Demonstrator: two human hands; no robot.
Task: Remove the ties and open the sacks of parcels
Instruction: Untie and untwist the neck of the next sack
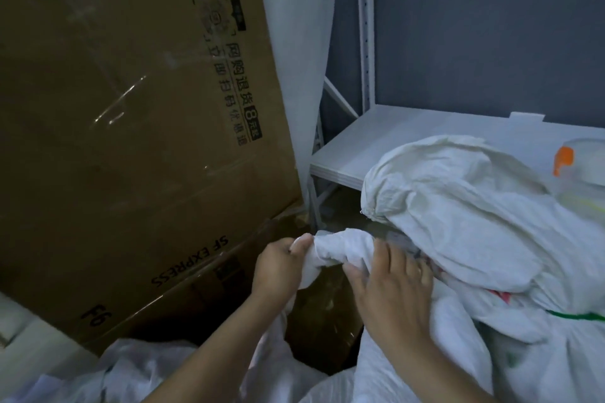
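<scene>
Left hand pinching the twisted sack neck, right hand gripping it just beside, cardboard box beyond the left hand

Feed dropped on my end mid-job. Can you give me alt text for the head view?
Both hands hold the twisted neck of a white sack: the left hand pinches its end, and the right hand grasps it further along. A large cardboard box leans at left, and a white shelf stands behind.

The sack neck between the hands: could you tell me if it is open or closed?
Closed: the sack neck is twisted tight, gripped by the left hand and right hand.
</scene>
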